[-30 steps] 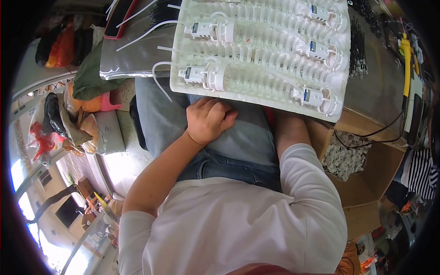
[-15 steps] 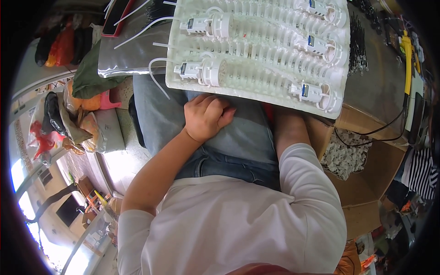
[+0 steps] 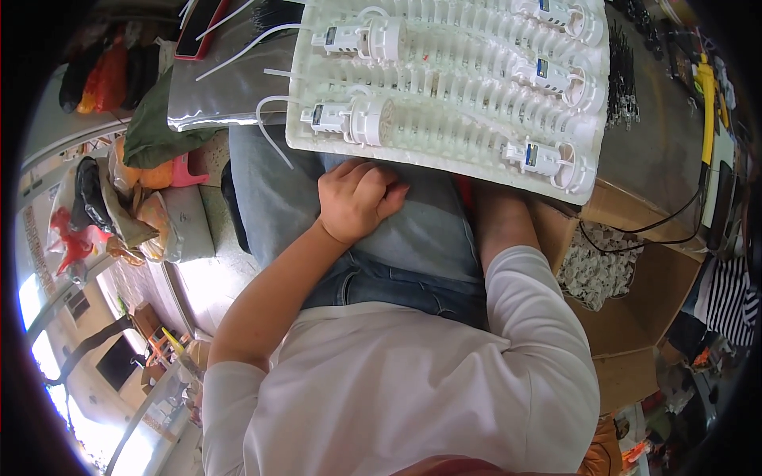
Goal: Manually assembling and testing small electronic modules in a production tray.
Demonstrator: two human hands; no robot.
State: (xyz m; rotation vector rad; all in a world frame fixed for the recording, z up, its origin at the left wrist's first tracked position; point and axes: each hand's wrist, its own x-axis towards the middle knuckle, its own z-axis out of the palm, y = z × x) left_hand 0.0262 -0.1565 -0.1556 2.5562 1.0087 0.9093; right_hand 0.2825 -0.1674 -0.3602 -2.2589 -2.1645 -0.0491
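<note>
My left hand rests on the lap of my jeans, just below the near edge of a white foam tray. Its fingers are curled under and the thumb lies to the right; whether anything is inside the curl is hidden. My right forearm reaches forward beneath the tray, which hides the right hand. Several white plastic cylindrical units lie in the tray's ribbed rows, among them one at the near left and one at the near right. Thin white tubes stick out past the left edge.
The tray sits on a grey table with a red-edged phone-like object at its far left. Right of the tray are thin black wires and a yellow-handled tool. Below stands a cardboard box with small white parts.
Both arms stay where they were, with the left hand still curled on my lap. The view has shifted very slightly; nothing else has visibly moved.
</note>
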